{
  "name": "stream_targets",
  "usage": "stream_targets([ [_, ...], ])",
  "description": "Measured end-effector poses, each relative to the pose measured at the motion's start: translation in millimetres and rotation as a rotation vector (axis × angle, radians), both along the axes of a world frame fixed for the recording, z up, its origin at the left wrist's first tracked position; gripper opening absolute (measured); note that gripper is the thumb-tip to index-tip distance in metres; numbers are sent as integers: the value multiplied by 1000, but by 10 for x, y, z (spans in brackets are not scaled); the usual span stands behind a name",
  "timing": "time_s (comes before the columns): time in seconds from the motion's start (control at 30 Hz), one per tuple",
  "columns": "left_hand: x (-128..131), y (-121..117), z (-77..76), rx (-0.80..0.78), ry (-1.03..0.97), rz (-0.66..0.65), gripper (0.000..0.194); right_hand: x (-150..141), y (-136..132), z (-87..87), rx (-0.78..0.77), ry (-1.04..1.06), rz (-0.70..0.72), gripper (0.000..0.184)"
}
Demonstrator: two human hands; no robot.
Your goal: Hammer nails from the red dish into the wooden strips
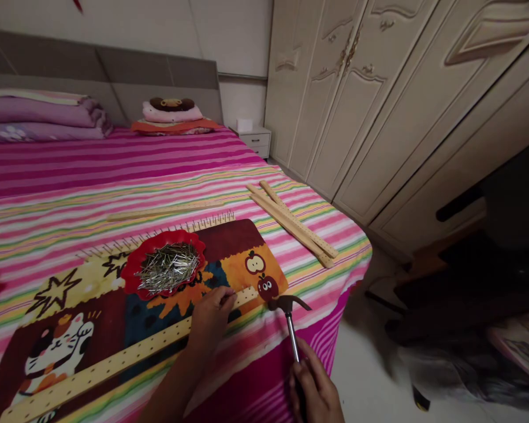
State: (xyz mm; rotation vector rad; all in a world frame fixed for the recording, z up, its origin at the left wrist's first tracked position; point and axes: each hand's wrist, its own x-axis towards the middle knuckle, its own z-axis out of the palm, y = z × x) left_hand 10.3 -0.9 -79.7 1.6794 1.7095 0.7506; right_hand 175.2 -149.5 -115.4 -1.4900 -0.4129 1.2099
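A claw hammer [293,336] is gripped by its handle in my right hand [315,385], its head just off the right end of a pale wooden strip [101,371] dotted with holes. My left hand [214,311] rests over that strip near its right end, thumb and fingertips pinched together; what they hold, if anything, is too small to make out. Beneath the strip lies a patterned mat [101,323]. A red scalloped bowl [133,276] full of nails [171,267] stands on the mat, beyond my left hand.
Behind the bowl, another strip [194,225] bristles with a row of upright nails. Several loose strips [291,226] lie crossed toward the right edge of the striped bed [229,182]. Folded bedding [39,117] sits by the headboard; a wardrobe [335,88] stands at right.
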Motion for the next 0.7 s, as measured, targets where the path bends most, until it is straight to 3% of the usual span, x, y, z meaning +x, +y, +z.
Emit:
stream_targets([
  [0.13, 6, 0, -37, 14, -3, -17, 15, 19, 111, 382, 249, -358, 157, 39],
  [0.3, 3, 8, -69, 50, 3, -31, 14, 23, 399, 712, 449, -575, 496, 40],
  [0.47, -5, 5, -117, 81, 6, -36, 15, 9, 558, 782, 482, -682, 658, 45],
  [0.7, 2, 1, -135, 72, 9, -33, 15, -4, 532, 778, 459, -693, 658, 45],
])
